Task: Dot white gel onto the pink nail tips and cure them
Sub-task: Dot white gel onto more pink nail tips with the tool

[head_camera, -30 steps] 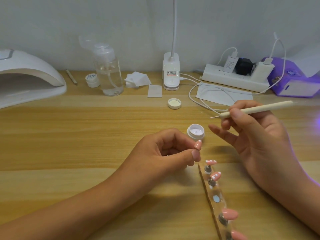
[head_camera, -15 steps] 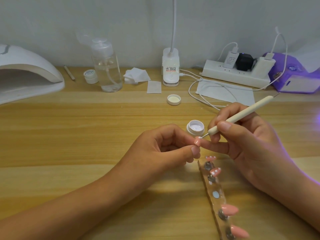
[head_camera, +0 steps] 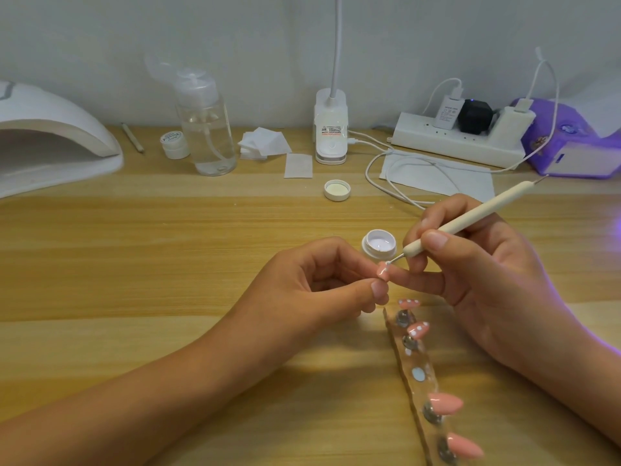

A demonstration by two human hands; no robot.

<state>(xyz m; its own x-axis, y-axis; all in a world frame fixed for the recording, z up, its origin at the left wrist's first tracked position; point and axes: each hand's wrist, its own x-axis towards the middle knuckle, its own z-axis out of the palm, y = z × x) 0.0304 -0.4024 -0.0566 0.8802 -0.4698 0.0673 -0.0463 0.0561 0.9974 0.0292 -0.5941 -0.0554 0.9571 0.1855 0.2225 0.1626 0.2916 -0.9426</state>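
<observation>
Small glossy pink nail tip [head_camera: 383,271] at mid-desk, pinched between thumb and forefinger of left hand [head_camera: 312,290]; cream pen-shaped dotting tool [head_camera: 470,218], gripped pen-fashion by right hand [head_camera: 487,270], touches it from 2 o'clock; open white gel pot [head_camera: 379,245] just beside at 12 o'clock; clear holder strip [head_camera: 426,385] at 5 o'clock.

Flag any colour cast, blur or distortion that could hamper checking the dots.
Head view: purple glow spills in at the right edge and tints the wrist of the right hand; the wide lens stretches the white dome lamp at the left edge; the lowest nail tips look soft, while the held nail tip and dotting tool are sharp enough to read.
</observation>
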